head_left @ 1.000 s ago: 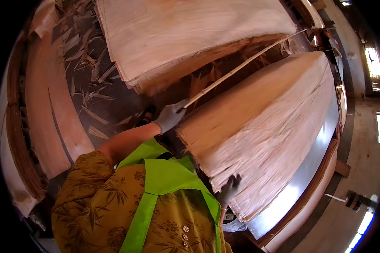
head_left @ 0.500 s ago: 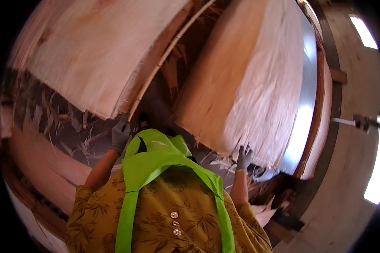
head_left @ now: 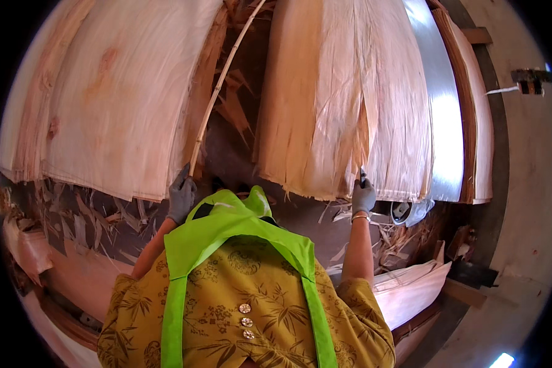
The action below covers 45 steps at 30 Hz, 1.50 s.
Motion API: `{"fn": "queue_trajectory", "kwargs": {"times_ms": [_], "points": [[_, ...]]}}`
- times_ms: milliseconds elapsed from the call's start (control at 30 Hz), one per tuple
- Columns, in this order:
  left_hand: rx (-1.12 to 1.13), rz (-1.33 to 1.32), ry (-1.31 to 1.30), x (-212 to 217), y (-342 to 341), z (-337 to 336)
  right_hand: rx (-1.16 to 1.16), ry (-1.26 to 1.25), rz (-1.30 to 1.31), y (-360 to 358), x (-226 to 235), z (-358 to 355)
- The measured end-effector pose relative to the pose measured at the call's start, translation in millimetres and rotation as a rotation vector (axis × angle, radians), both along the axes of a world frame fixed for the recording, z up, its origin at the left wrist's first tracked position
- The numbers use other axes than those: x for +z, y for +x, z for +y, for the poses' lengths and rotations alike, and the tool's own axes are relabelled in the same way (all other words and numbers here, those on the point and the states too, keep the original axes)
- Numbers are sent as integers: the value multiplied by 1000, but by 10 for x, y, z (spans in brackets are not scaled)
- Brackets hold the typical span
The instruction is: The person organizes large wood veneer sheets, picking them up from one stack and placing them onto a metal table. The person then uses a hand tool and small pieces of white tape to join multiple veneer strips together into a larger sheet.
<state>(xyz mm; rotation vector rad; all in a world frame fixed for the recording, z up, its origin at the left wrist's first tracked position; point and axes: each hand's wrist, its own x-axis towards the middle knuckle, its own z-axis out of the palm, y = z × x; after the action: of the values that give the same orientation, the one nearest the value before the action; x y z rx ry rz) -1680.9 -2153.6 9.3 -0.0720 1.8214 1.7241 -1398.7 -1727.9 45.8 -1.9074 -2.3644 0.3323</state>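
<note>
My left hand (head_left: pixel 182 197), in a grey glove, is closed round the near end of a long thin wooden stick (head_left: pixel 213 98). The stick runs away from me between two stacks of wood veneer. My right hand (head_left: pixel 364 197), also gloved, is closed at the near edge of the right stack, on a veneer sheet (head_left: pixel 343 110). That sheet is wrinkled, with a split, raised strip (head_left: pixel 366 132) running up from my fingers. Something dark shows at the right fingertips; whether it is glove or tool I cannot make out. The left veneer stack (head_left: pixel 122 104) lies beside my left hand.
A shiny metal sheet (head_left: pixel 440 104) lies along the right stack, with more veneer (head_left: pixel 477 122) beyond it. Veneer scraps (head_left: pixel 104 224) litter the floor. A clear plastic bag with a round object (head_left: pixel 411 211) sits by the right stack. More veneer (head_left: pixel 411 288) lies behind my right arm.
The view has turned and shifted, so both stacks now stand straighter. My right hand still sits at the right stack's edge, where a split strip now shows raised. The left hand keeps the stick.
</note>
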Motion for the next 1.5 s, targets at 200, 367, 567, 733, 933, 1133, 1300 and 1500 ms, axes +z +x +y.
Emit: {"fn": "queue_trajectory", "kwargs": {"times_ms": [200,367,567,733,933,1133,1300,1500], "points": [[16,-20,-3,66,141,215,-217,-815,1085,224,-10,128],[65,-54,0,68,232,276,-247,-929,904,-146,57,-85],[35,9,-42,108,385,206,33,-681,817,-156,-304,-59],[41,138,-22,-43,454,4,123,-820,925,-184,34,-54],[69,-38,6,95,424,152,244,-810,933,-336,280,-66],[28,77,-49,44,263,716,374,-703,950,-670,206,-374],[21,123,4,-694,261,1126,587,-558,865,-1103,145,-684],[52,211,22,-1220,603,1420,757,-427,580,-1975,278,-1384]]}}
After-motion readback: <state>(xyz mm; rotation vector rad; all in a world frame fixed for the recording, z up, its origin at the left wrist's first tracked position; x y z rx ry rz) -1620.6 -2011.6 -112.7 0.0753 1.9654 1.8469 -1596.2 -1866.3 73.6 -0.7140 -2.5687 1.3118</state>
